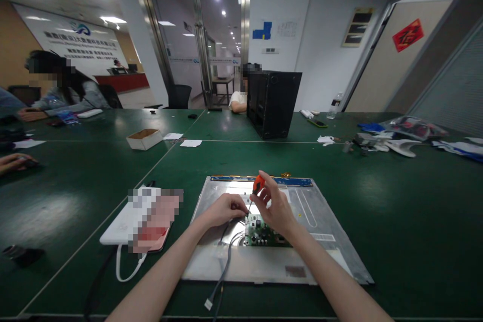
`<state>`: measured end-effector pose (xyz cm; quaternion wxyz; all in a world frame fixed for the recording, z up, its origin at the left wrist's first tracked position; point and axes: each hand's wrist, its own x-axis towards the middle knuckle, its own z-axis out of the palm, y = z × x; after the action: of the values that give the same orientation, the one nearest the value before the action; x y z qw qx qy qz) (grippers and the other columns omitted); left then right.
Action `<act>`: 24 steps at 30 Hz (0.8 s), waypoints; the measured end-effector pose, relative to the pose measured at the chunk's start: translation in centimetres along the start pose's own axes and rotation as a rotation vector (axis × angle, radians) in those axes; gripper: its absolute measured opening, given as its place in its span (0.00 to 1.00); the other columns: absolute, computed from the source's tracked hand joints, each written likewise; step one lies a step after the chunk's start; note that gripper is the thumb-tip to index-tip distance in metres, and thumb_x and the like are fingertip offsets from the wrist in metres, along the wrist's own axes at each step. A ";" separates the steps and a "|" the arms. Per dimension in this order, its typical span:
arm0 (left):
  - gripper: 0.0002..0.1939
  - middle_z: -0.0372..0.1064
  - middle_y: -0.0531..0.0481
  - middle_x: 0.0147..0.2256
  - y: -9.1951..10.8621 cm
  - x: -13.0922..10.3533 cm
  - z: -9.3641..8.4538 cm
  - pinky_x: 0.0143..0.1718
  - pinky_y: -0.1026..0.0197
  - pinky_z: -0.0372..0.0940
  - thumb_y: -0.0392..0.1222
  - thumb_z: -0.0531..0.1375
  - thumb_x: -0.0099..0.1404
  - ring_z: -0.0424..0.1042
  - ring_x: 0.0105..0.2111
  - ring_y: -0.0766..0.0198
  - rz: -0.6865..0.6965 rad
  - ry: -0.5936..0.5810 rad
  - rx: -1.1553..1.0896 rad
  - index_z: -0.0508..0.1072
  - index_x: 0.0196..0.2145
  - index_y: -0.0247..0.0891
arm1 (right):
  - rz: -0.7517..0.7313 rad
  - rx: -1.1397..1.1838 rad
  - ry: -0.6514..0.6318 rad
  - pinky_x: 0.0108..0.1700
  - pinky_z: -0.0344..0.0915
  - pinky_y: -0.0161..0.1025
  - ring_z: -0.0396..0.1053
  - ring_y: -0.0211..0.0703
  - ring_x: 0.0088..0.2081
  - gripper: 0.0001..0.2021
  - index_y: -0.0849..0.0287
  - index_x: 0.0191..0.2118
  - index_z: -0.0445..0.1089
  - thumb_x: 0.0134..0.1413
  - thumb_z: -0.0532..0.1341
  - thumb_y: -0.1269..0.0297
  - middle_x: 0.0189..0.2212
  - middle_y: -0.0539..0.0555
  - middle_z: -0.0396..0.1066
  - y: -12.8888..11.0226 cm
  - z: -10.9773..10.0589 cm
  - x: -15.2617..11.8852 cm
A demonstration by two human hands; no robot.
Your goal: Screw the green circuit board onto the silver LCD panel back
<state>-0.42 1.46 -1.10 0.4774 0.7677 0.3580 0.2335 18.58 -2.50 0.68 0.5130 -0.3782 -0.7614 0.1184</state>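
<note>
1. The right hand (277, 207) is curled closed around the orange handle of a screwdriver (258, 185), its shaft slanting down to the upper left corner of a green circuit board (260, 235).
2. The left hand (229, 208) has its fingers bent and fingertips nearly together at that corner; whether they grip anything I cannot tell.
3. The circuit board lies on a flat metal panel (264, 265), which rests on the green table (415, 221); cables (228, 260) run from near the board over the panel's near edge.
4. Farther off, a small open cardboard box (145, 142) shows its brown inside; its floor is hard to make out.
5. A clear plastic bag (418, 128) at the right holds dark and reddish items, too blurred to name.
6. A clear bottle (334, 106) stands upright near the black computer case (281, 105).
</note>
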 end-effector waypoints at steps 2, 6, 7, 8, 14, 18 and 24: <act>0.05 0.73 0.48 0.30 0.0 0.0 0.0 0.36 0.62 0.66 0.34 0.62 0.54 0.71 0.31 0.64 -0.001 0.000 0.006 0.77 0.30 0.34 | 0.000 -0.019 0.025 0.24 0.65 0.35 0.65 0.35 0.23 0.32 0.48 0.64 0.44 0.57 0.58 0.67 0.30 0.49 0.69 0.2 0.1 0.0; 0.05 0.73 0.49 0.30 0.1 0.0 0.0 0.36 0.62 0.65 0.33 0.61 0.54 0.71 0.31 0.64 -0.011 -0.008 0.001 0.77 0.31 0.33 | -0.011 -0.021 0.042 0.23 0.65 0.33 0.66 0.35 0.22 0.32 0.47 0.64 0.45 0.57 0.59 0.66 0.31 0.49 0.70 0.1 -0.1 0.2; 0.05 0.73 0.49 0.30 0.1 0.0 0.0 0.35 0.62 0.65 0.33 0.62 0.54 0.71 0.31 0.64 -0.013 -0.010 -0.006 0.77 0.31 0.33 | -0.005 -0.010 0.027 0.23 0.65 0.33 0.67 0.35 0.23 0.33 0.48 0.64 0.45 0.56 0.60 0.66 0.32 0.50 0.71 0.0 -0.2 0.2; 0.05 0.73 0.49 0.30 0.1 0.0 0.0 0.36 0.62 0.65 0.33 0.62 0.54 0.71 0.31 0.64 -0.012 -0.011 -0.013 0.77 0.31 0.33 | 0.006 0.002 0.011 0.23 0.64 0.33 0.67 0.36 0.23 0.34 0.48 0.64 0.44 0.56 0.59 0.66 0.34 0.51 0.72 -0.1 -0.2 0.2; 0.05 0.72 0.50 0.29 0.1 0.0 0.0 0.34 0.63 0.64 0.33 0.61 0.55 0.70 0.31 0.65 0.006 -0.010 -0.010 0.77 0.30 0.33 | 0.057 0.043 -0.036 0.21 0.61 0.31 0.65 0.32 0.20 0.35 0.49 0.66 0.42 0.55 0.57 0.72 0.39 0.53 0.73 -0.4 -0.4 0.2; 0.04 0.72 0.50 0.28 0.2 -0.1 0.1 0.33 0.63 0.64 0.34 0.62 0.54 0.69 0.29 0.65 -0.011 -0.001 -0.026 0.76 0.30 0.33 | 0.046 0.031 0.010 0.22 0.61 0.30 0.64 0.31 0.20 0.34 0.50 0.65 0.45 0.55 0.59 0.71 0.36 0.51 0.72 0.1 -0.1 0.2; 0.04 0.72 0.50 0.28 0.3 -0.1 0.2 0.33 0.63 0.64 0.35 0.62 0.55 0.70 0.29 0.65 -0.023 -0.004 -0.040 0.76 0.30 0.33 | 0.008 -0.011 0.053 0.23 0.61 0.30 0.63 0.31 0.20 0.33 0.48 0.63 0.46 0.56 0.60 0.67 0.33 0.48 0.70 0.4 0.0 0.3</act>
<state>-0.26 1.16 -0.88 0.4961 0.7543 0.3610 0.2335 18.73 -2.04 0.62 0.5306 -0.3873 -0.7465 0.1061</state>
